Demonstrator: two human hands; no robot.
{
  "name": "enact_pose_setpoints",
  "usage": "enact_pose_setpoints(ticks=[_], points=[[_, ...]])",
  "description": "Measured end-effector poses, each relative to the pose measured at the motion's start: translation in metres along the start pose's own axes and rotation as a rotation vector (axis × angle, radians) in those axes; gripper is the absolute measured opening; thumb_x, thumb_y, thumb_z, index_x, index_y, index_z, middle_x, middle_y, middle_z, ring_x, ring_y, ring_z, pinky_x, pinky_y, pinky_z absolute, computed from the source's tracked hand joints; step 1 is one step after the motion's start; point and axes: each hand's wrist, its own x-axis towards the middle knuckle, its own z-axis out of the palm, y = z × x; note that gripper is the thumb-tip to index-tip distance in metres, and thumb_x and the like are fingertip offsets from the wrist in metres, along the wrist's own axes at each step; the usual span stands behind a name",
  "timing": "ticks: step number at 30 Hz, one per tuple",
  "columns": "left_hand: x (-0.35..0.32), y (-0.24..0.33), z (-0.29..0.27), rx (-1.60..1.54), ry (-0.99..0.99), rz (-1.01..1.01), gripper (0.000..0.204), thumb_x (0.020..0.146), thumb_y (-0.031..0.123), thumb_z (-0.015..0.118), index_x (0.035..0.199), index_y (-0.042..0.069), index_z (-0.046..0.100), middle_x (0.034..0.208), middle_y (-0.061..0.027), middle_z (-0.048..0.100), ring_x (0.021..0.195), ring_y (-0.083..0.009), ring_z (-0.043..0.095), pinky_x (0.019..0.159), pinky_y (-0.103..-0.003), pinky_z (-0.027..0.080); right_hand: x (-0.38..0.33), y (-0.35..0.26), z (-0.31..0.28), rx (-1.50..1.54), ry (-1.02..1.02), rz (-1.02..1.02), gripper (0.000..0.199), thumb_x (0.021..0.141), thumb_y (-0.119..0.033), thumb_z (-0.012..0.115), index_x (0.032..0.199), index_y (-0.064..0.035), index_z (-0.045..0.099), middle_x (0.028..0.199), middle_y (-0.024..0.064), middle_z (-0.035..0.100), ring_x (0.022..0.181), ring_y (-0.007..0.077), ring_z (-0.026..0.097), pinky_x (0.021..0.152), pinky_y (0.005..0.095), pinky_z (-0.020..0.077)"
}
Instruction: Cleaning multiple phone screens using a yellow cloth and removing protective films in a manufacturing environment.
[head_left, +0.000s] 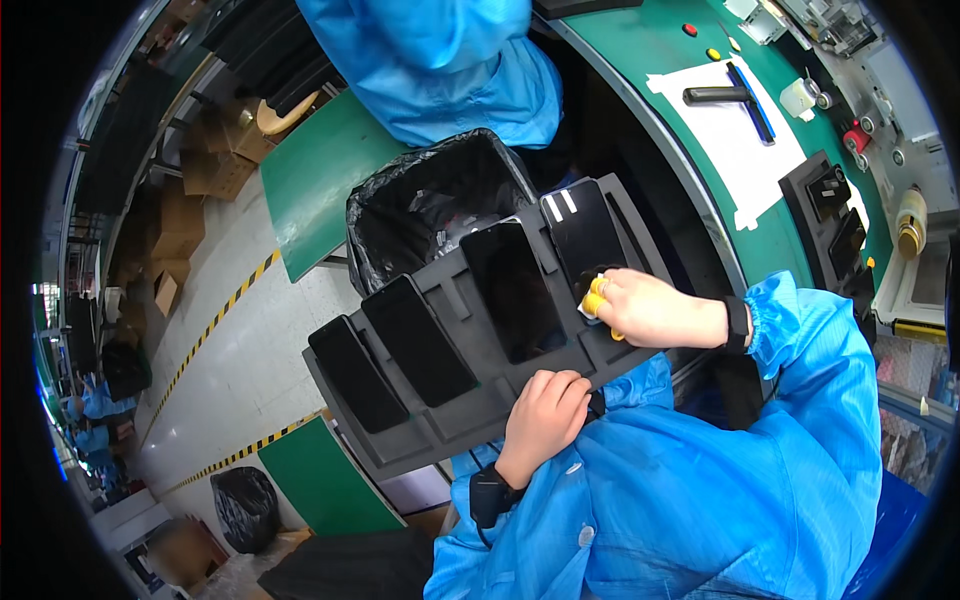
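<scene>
A dark grey foam tray [445,430] lies tilted in front of me, holding several black smartphones. Two slimmer phones, one at the far left [358,375] and one beside it [420,340], sit left of a larger phone [512,290]. The rightmost phone [582,235] carries two white strips near its top. My right hand [640,308], with yellow covers on some fingertips, presses its closed fingers onto that phone's lower end; a bit of white shows under them, too hidden to name. My left hand [545,420] is curled over the tray's near edge.
A bin lined with a black bag [375,215] stands just beyond the tray. Across from me is a person in blue [440,70]. On the green bench [640,50] at right lie white paper [720,150], a black-handled roller [720,96] and another phone tray [815,235].
</scene>
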Motion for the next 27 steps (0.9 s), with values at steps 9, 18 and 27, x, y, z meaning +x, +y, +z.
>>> enact_pose_setpoints(ticks=[9, 18, 27], points=[[0.001, -0.001, -0.002, -0.017, 0.000, -0.018, 0.018, 0.074, 0.007, 0.070, 0.091, 0.004, 0.064, 0.097, -0.0064, 0.063, 0.088, -0.0258, 0.057, 0.076, -0.034, 0.050, 0.030, 0.026, -0.022, 0.034, 0.030, 0.080, 0.010, 0.071, -0.001, 0.062, 0.080, 0.0014, 0.058, 0.081, 0.0190, 0.059, 0.078, 0.0353, 0.060, 0.073, 0.0428, 0.0491], [0.004, -0.002, -0.003, -0.039, -0.009, 0.002, 0.017, 0.075, 0.007, 0.070, 0.091, 0.004, 0.064, 0.097, -0.0069, 0.064, 0.087, -0.0263, 0.058, 0.077, -0.035, 0.049, 0.052, 0.120, -0.065, 0.119, 0.454, 0.348, 0.019, 0.082, -0.003, 0.062, 0.100, 0.0003, 0.061, 0.090, 0.0198, 0.061, 0.086, 0.0381, 0.060, 0.076, 0.0431, 0.0495], [0.008, -0.001, -0.002, -0.034, -0.020, 0.001, 0.017, 0.076, 0.008, 0.069, 0.091, 0.004, 0.064, 0.097, -0.0070, 0.063, 0.087, -0.0267, 0.058, 0.077, -0.036, 0.049, 0.041, 0.096, -0.032, -0.036, 0.399, 0.092, 0.026, 0.074, 0.002, 0.062, 0.099, -0.0010, 0.059, 0.090, 0.0176, 0.059, 0.091, 0.0368, 0.058, 0.082, 0.0399, 0.0483]])
